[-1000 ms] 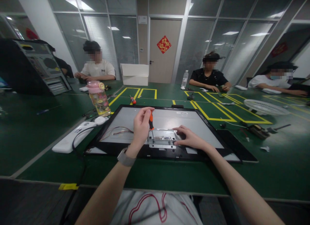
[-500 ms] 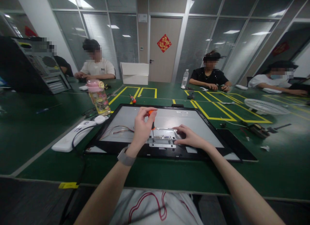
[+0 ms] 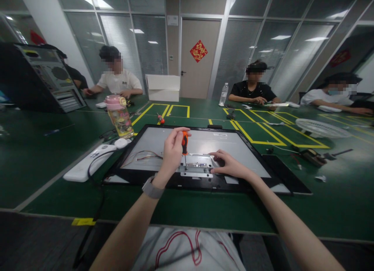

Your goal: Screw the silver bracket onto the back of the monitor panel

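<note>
My left hand (image 3: 173, 149) is closed round an orange and black screwdriver (image 3: 185, 142). The screwdriver stands upright, its shaft pointing down at the left part of a metal bracket (image 3: 198, 173). Whether the tip sits in a screw is too small to tell. Thumb and fingers of my right hand (image 3: 226, 162) grip the bracket's right edge. Beneath the bracket lies a flat display panel (image 3: 154, 140) with a grey back and a black frame. Thin wires (image 3: 143, 153) run over the panel on the left.
Left of the panel are a white power strip (image 3: 87, 164) and a pink-lidded bottle (image 3: 119, 119). A dark flat slab (image 3: 288, 177) adjoins the panel's right side. Farther right lie a brown tool (image 3: 312, 157) and a white round frame (image 3: 321, 128). Several people sit across the green table (image 3: 204, 212).
My left fingers have shifted on the screwdriver handle, which now shows more and stands slightly farther right. My right hand stays at the bracket. A co-worker at the right now has a pale flat object.
</note>
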A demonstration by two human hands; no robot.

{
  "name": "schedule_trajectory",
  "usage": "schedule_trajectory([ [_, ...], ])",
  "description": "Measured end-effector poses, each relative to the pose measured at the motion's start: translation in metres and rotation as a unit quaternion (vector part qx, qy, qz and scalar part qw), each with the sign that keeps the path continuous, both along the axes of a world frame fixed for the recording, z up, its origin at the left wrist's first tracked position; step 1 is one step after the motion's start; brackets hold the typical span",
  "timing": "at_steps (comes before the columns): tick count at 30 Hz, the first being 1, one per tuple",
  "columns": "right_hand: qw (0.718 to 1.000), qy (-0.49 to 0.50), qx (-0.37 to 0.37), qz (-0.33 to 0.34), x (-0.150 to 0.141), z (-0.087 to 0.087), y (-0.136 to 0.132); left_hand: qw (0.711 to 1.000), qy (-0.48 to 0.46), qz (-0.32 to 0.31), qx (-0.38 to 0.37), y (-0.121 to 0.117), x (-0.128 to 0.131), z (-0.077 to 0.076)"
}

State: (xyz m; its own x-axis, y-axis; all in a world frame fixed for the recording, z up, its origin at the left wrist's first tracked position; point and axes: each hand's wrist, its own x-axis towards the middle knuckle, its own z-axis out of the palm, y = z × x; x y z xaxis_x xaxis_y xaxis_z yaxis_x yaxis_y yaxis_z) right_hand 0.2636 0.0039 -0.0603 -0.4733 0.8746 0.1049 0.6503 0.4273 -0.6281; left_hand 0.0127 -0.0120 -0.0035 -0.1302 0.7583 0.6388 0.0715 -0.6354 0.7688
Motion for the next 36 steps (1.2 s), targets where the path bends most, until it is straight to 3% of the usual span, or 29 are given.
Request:
schedule_trajectory([
  [4, 1.0, 0.0, 0.003, 0.001, 0.0005, -0.0007, -0.0001, 0.999, 0.005, 0.023, 0.03, -0.0002, -0.0001, 0.0014],
  [10, 1.0, -0.001, 0.006, 0.003, 0.0021, -0.003, 0.0013, 1.0, -0.011, -0.006, 0.001, 0.0015, 0.0, 0.0011],
  [15, 1.0, 0.008, 0.007, 0.011, 0.0017, -0.0036, 0.0022, 0.999, 0.002, 0.03, 0.016, 0.001, 0.0005, 0.001],
  [24, 1.0, 0.004, 0.013, 0.01, 0.0019, -0.0036, 0.0027, 0.999, 0.005, 0.039, 0.004, 0.0011, -0.0003, 0.0013],
  [36, 1.0, -0.002, 0.016, 0.011, 0.0024, -0.005, 0.0034, 1.0, 0.003, -0.021, -0.01, 0.0008, -0.001, 0.0016],
])
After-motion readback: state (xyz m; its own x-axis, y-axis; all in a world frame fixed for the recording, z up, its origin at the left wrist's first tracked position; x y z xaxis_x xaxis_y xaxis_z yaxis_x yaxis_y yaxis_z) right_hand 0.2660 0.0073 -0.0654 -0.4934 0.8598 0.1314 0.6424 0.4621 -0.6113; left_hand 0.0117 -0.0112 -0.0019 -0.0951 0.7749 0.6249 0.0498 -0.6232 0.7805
